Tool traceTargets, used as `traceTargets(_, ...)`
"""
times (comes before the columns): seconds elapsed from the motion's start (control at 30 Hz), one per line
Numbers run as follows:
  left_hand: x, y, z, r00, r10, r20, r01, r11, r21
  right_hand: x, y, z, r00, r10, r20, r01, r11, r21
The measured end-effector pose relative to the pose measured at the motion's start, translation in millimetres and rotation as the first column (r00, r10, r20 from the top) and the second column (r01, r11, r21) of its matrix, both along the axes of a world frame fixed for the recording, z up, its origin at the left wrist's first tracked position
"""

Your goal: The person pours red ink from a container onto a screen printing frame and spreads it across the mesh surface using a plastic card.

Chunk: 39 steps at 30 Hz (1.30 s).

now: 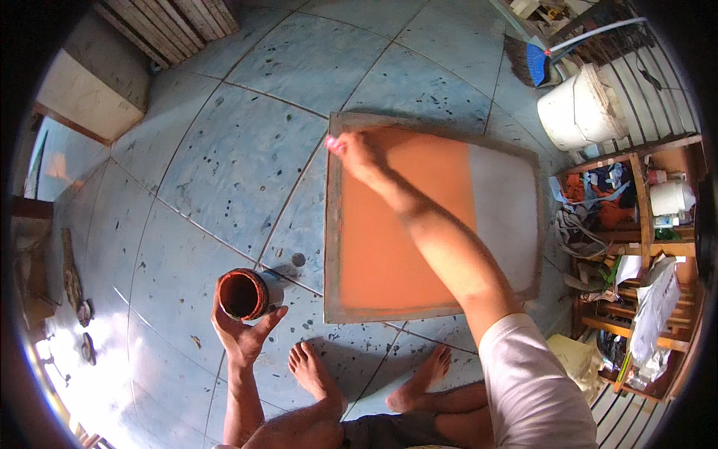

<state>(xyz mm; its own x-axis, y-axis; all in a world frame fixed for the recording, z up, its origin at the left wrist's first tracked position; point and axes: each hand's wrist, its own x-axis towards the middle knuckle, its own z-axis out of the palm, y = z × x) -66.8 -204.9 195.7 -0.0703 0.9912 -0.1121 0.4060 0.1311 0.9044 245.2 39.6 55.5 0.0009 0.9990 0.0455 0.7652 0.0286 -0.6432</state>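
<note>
My left hand (243, 333) is closed round a can (269, 290) with a reddish-brown smeared rim and a dark inside. It holds the can over the floor tiles, left of a large flat framed panel (404, 239). The panel has a grey border; most of its face is orange, and a strip on the right is pale grey. My right arm reaches across the panel. At its far left corner, my right hand (360, 157) is closed on a small pink object (333, 144), blurred and mostly hidden by the fingers, so its kind is unclear.
Dark-spotted blue tiles (217, 150) surround the panel; my bare feet (314, 370) are close to its near edge. A white bucket (572, 112) and blue broom (536, 65) stand far right. Wooden shelves (639, 209) with clutter line the right side.
</note>
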Motion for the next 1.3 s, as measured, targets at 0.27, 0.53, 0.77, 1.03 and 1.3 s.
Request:
traceTargets(0.27, -6.1, -19.3, 5.5, 0.999, 0.039, -0.008, -0.039, 0.999, -0.020, 93.8, -25.1, 1.0, 0.900, 0.073, 0.429, -0.168, 0.968, 0.188)
traceTargets(0.53, 8.8, -22.3, -6.3, 0.999, 0.016, 0.034, -0.016, 1.000, -0.007, 19.7, -274.9, -14.7, 0.670, 0.468, 0.576, -0.612, 0.788, 0.071)
traceTargets(0.77, 17.4, -20.2, 4.2, 0.999, -0.022, 0.028, 0.021, 0.999, 0.032, -5.2, -361.9, 55.4, 0.657, 0.722, 0.215, -0.718, 0.687, -0.111)
traceTargets(1.03, 0.3, -40.2, -12.8, 0.999, -0.026, -0.045, 0.029, 0.998, 0.057, 141.2, -323.4, 105.5, 0.864, 0.419, 0.280, -0.381, 0.907, -0.181)
traceTargets(1.3, 9.3, -52.3, -3.4, 0.990, -0.103, -0.097, 0.112, 0.989, 0.093, 201.0, -394.0, 85.0, 0.916, -0.379, -0.129, 0.311, 0.877, -0.366)
